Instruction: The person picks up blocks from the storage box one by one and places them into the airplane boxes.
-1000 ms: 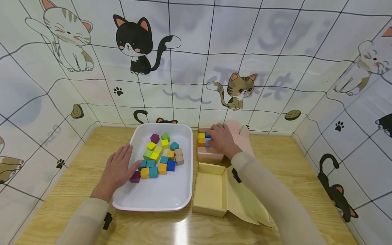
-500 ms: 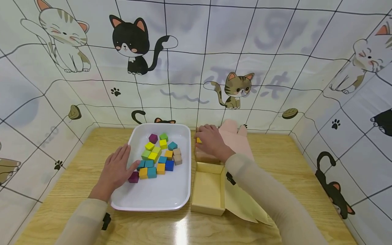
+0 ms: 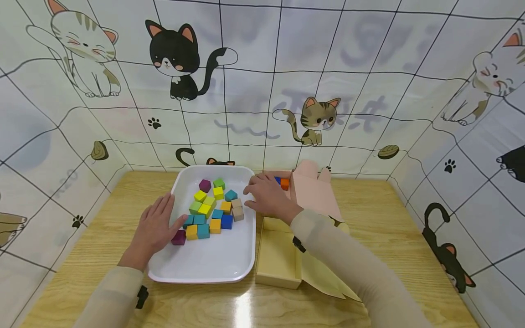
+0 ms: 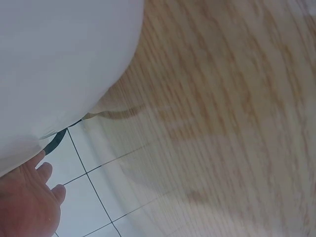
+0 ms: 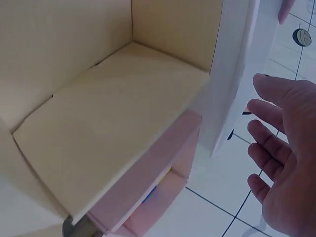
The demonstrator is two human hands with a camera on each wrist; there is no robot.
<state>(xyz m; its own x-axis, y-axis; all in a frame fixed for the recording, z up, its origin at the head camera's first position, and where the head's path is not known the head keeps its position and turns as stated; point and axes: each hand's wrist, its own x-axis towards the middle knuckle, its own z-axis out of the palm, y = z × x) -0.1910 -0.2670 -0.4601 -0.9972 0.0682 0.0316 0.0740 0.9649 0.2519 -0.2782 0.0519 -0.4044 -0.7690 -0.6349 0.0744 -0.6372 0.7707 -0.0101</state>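
Observation:
My left hand (image 3: 153, 230) rests with straight fingers along the left rim of a white tray (image 3: 221, 262); in the left wrist view its fingertips touch the tray's outer wall. Several coloured wooden cubes lie inside, among them yellow (image 3: 218, 193), teal (image 3: 203, 231) and dark blue (image 3: 227, 221) ones. Over the tray's right rim hovers my right hand (image 3: 270, 197), its fingers loosely bent. Nothing shows between them in the right wrist view. Behind it, a pink box (image 5: 190, 148) is partly covered; an orange-red cube (image 3: 285, 184) shows inside.
A cream-yellow box (image 3: 279, 257) stands in front of the pink one, its lid folded out to the right under my forearm. The pink lid (image 3: 316, 193) also lies open rightward. A cat-print sheet (image 3: 246, 91) walls in the wooden table (image 3: 369, 228).
My right hand has moved left from the pink box to the tray's right rim, uncovering blue and orange-red cubes in the box. The left hand stays on the tray.

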